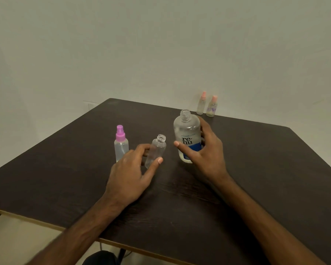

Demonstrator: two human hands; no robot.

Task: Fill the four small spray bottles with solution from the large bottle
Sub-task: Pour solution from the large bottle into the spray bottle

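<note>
Clear plastic large bottle (187,136), uncapped, likely light but slippery: right hand (204,155) wraps its waist; left hand (130,175) cradles the open small bottle (157,150) mid-tabletop.

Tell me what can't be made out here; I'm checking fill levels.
- Uncapped small bottle: left hand covers its lower part in the head view.
- Large bottle: label and right hand hide its level.
- Two far bottles: too small and blurred.

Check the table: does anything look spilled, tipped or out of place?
Nothing stands out. The open small bottle in the left hand leans slightly, held; the large bottle stands upright. No spill shows on the table.
</note>
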